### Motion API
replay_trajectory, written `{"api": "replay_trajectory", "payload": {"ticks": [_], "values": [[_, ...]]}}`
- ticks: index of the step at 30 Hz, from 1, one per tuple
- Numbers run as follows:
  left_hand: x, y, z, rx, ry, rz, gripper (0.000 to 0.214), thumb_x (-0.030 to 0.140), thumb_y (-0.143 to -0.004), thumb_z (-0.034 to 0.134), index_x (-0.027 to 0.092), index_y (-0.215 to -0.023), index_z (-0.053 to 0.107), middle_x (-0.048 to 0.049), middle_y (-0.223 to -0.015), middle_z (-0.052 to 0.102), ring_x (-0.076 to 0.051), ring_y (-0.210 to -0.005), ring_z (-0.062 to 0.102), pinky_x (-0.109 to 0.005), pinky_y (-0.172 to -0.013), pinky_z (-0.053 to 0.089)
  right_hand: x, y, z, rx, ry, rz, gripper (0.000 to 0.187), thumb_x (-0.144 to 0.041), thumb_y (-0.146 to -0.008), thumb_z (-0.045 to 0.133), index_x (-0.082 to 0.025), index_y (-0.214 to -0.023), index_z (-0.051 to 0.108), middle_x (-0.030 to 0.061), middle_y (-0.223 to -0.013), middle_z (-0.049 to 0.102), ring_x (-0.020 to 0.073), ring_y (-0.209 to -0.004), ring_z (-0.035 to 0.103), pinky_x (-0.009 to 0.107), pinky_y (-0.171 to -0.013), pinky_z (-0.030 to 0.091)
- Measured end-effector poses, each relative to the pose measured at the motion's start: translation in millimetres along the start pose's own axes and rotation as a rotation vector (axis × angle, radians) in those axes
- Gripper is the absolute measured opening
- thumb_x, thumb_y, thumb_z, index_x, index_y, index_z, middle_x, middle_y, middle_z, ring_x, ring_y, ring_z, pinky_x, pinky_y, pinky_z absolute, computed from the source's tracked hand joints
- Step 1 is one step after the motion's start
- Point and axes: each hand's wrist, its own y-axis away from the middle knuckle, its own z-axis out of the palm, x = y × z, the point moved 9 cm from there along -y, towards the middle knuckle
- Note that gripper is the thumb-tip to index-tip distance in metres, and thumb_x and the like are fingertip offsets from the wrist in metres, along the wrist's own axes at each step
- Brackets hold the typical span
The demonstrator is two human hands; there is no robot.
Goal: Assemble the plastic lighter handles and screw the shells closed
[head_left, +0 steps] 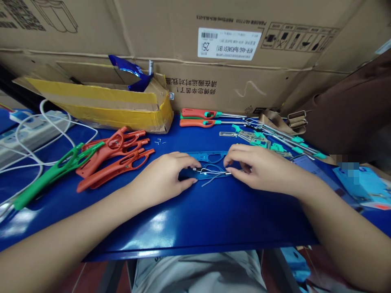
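Note:
A blue plastic lighter shell half (pixel 210 157) lies flat on the blue table (pixel 195 219), with thin wires and a small metal part (pixel 214 173) laid in it. My left hand (pixel 166 174) rests on the shell's left end, thumb and fingers pinched at the wire's end. My right hand (pixel 256 166) presses on the shell's right end, its fingertips closed on the wire part.
Orange shell halves (pixel 119 160) and green ones (pixel 58 169) lie left. Assembled orange lighters (pixel 204 118) and several teal-tipped metal tube assemblies (pixel 275 140) lie at the back right. A taped cardboard box (pixel 100 101), a power strip with white cables (pixel 33 130) and large cartons (pixel 214 49) stand behind.

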Motion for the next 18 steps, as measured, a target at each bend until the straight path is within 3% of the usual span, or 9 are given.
{"api": "replay_trajectory", "payload": {"ticks": [5,11,18], "values": [[11,0,-7.8,0.071,-0.066,0.044,0.022,0.024,-0.085,0.072,0.021,-0.106,0.067,-0.0051,-0.112,0.066,-0.025,-0.105,0.061,-0.041,-0.094,0.050,5,0,9,-0.099,0.035,0.042,0.008,-0.021,-0.092,0.063,-0.021,-0.095,0.070,0.0022,-0.097,0.070,0.0166,-0.081,0.061,0.028,-0.068,0.041],[18,2,7.6,-0.003,0.011,0.035,0.019,0.039,-0.094,0.065,0.021,-0.094,0.069,-0.0014,-0.088,0.063,-0.016,-0.077,0.061,-0.028,-0.069,0.047,8,-4,11,-0.120,0.027,0.069,0.008,-0.016,-0.091,0.065,-0.020,-0.087,0.071,0.0020,-0.089,0.072,0.0169,-0.079,0.062,0.028,-0.068,0.039],[14,3,18.6,-0.033,-0.063,-0.011,0.010,0.025,-0.095,0.061,0.021,-0.093,0.071,-0.0001,-0.088,0.070,-0.016,-0.081,0.066,-0.026,-0.067,0.044,8,-6,15,-0.092,-0.027,0.073,0.007,-0.018,-0.092,0.064,-0.019,-0.091,0.071,0.0033,-0.090,0.073,0.0178,-0.083,0.064,0.027,-0.071,0.042]]}}
